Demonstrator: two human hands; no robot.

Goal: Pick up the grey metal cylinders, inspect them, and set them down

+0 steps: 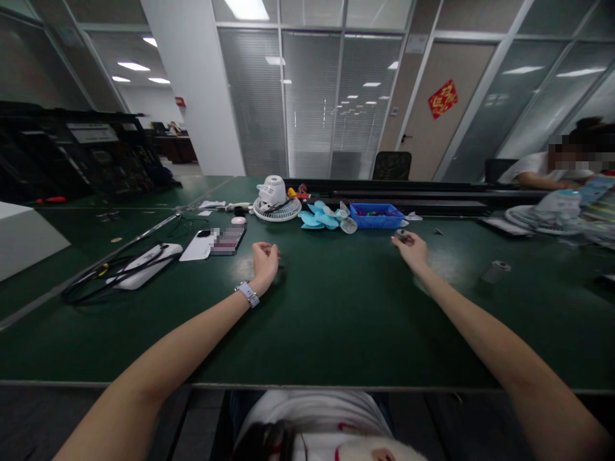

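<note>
My left hand (pixel 266 262), with a watch (pixel 247 294) on its wrist, rests over the green table with fingers curled together; whether anything is inside cannot be made out. Farther right, my right hand (pixel 414 252) grips a small grey cylinder (pixel 402 235) between thumb and fingers. A similar grey metal cylinder (pixel 496 272) stands on the table to its right. Beyond my hands lie light-blue fan blades (pixel 318 216), a white fan body (pixel 273 191) on its round grille (pixel 281 212), and a blue tray (pixel 377 222) with small tools or parts in it.
Left of my hands lie a white phone (pixel 198 246), a pink round object (pixel 238 220) and a white power bank (pixel 148 265) with black cable. Black metal bars (pixel 408 195) run along the far edge. A co-worker (pixel 542 168) sits at the right behind another fan (pixel 555 208).
</note>
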